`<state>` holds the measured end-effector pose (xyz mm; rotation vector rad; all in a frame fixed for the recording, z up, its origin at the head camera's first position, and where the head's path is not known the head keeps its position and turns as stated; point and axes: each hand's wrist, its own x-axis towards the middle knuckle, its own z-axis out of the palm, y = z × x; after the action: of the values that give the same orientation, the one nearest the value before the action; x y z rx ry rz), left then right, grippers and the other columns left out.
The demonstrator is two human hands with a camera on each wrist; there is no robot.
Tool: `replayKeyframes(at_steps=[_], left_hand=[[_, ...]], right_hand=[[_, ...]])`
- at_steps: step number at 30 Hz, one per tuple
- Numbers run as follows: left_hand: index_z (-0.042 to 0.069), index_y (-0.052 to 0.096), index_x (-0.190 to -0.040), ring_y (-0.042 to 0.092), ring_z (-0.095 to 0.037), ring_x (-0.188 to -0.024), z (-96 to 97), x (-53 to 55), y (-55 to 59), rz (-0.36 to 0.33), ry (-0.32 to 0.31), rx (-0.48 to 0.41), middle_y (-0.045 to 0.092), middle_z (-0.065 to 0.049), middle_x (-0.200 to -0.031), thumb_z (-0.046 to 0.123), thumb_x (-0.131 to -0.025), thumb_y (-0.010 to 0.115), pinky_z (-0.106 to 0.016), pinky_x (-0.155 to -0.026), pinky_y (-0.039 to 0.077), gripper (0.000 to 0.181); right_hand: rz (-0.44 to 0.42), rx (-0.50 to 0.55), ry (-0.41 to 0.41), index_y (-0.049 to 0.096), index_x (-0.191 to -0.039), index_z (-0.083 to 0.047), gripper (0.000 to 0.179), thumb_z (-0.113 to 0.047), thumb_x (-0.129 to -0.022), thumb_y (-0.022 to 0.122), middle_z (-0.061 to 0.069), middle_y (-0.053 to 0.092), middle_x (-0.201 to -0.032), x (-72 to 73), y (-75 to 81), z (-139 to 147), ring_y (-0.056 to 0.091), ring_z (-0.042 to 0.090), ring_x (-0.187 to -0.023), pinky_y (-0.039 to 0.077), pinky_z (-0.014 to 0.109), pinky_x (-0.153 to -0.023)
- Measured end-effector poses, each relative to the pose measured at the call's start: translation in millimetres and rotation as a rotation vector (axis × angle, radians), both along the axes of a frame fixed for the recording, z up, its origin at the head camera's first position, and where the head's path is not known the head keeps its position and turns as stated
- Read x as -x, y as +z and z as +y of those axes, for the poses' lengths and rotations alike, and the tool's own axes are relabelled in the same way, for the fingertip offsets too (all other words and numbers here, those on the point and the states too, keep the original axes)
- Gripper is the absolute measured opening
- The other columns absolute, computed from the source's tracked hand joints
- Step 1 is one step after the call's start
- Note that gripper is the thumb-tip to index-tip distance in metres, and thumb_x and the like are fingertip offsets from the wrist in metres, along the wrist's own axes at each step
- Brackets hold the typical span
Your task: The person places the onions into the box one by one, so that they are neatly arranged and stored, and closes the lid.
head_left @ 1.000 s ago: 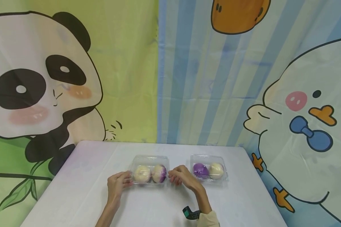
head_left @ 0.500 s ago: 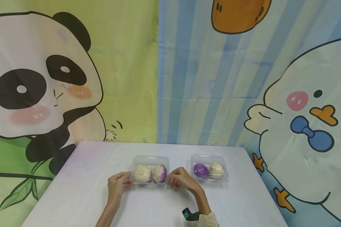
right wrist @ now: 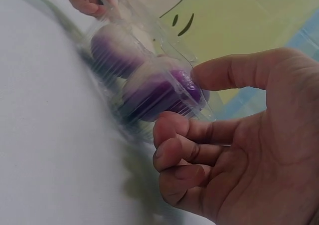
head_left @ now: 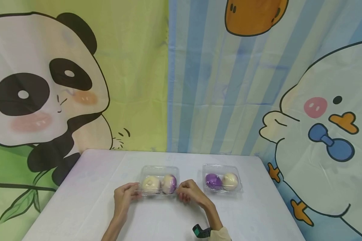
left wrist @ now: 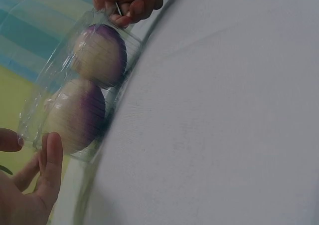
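Note:
A clear plastic clamshell box (head_left: 159, 170) lies on the white table and contains two round, purple-and-cream turnips (left wrist: 99, 55). Its lid is down over them. My left hand (head_left: 123, 198) grips the left end, with the thumb on one side and the fingers (left wrist: 53, 150) on the other. At the opposite end, my right hand (head_left: 193, 193) has its thumb against the lid edge and its index finger bent under the rim, pinching the corner. The other right fingers (right wrist: 182, 180) are curled below.
A second clear box (head_left: 222, 167) with a purple and a cream turnip stands to the right, close beyond my right hand. Cartoon-printed curtains hang behind the white table (head_left: 253, 214). A black strap device (head_left: 201, 231) sits on the right wrist.
My right hand has first drawn slightly down, then shifted left onto the near right corner of the box. My left hand has stayed at the left end.

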<state>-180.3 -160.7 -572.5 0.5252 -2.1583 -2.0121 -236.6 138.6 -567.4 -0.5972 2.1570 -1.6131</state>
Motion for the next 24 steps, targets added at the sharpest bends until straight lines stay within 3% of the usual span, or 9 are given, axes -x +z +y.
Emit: replayKeyframes(at_steps=[2, 5, 10, 12, 19, 24], left_hand=[[-0.011, 0.072, -0.125, 0.079, -0.015, -0.077, 0.3, -0.5, 0.1, 0.001, -0.001, -0.001, 0.081, -0.018, -0.109, 0.016, -0.108, 0.063, -0.027, -0.072, 0.071, 0.033], [-0.012, 0.072, -0.125, 0.08, -0.015, -0.077, 0.4, -1.0, -0.3, 0.006, -0.006, 0.003, 0.081, -0.02, -0.111, 0.013, -0.107, 0.063, -0.026, -0.072, 0.071, 0.032], [-0.011, 0.072, -0.125, 0.08, -0.014, -0.077, -0.2, -3.1, -0.7, 0.015, -0.01, -0.005, 0.08, -0.022, -0.114, 0.009, -0.106, 0.063, -0.026, -0.074, 0.071, 0.029], [-0.011, 0.072, -0.125, 0.08, -0.014, -0.076, -0.5, -4.4, -0.9, 0.016, -0.007, -0.007, 0.081, -0.022, -0.112, 0.009, -0.105, 0.065, -0.026, -0.074, 0.071, 0.029], [-0.011, 0.071, -0.122, 0.079, -0.016, -0.072, -1.9, -8.4, -2.4, 0.005, -0.012, 0.062, 0.083, -0.021, -0.1, 0.012, -0.106, 0.068, -0.025, -0.068, 0.07, 0.029], [-0.012, 0.071, -0.119, 0.08, -0.017, -0.07, -2.3, -10.0, -2.8, 0.002, -0.04, 0.086, 0.083, -0.021, -0.097, 0.011, -0.107, 0.065, -0.024, -0.066, 0.07, 0.027]], right_hand=[[-0.012, 0.009, -0.003, 0.067, -0.09, 0.019, 0.038, -0.017, -0.102, 0.061, 0.049, 0.061, -0.081, -0.8, -1.7, -0.9, 0.052, 0.025, -0.053, 0.043, 0.023, -0.045], [-0.013, 0.011, -0.01, 0.065, -0.091, 0.02, 0.037, -0.015, -0.102, 0.061, 0.049, 0.061, -0.081, -1.3, -4.1, -1.9, 0.052, 0.025, -0.053, 0.043, 0.022, -0.045], [-0.021, 0.027, -0.056, 0.065, -0.089, 0.022, 0.036, -0.012, -0.099, 0.064, 0.043, 0.062, -0.074, -2.1, -6.8, -3.1, 0.054, 0.012, -0.05, 0.044, 0.019, -0.044], [-0.038, 0.039, -0.071, 0.067, -0.088, 0.022, 0.036, -0.013, -0.099, 0.064, 0.038, 0.064, -0.07, -2.9, -7.8, -3.2, 0.055, 0.011, -0.048, 0.044, 0.019, -0.043], [-0.174, 0.104, -0.082, 0.07, -0.094, 0.025, 0.041, -0.015, -0.104, 0.062, 0.004, 0.07, -0.062, -7.5, -11.2, -3.0, 0.057, 0.007, -0.044, 0.045, 0.017, -0.041], [-0.214, 0.152, -0.065, 0.066, -0.098, 0.029, 0.044, -0.014, -0.104, 0.063, -0.001, 0.068, -0.062, -8.4, -13.8, -2.7, 0.056, 0.005, -0.045, 0.044, 0.015, -0.041]])
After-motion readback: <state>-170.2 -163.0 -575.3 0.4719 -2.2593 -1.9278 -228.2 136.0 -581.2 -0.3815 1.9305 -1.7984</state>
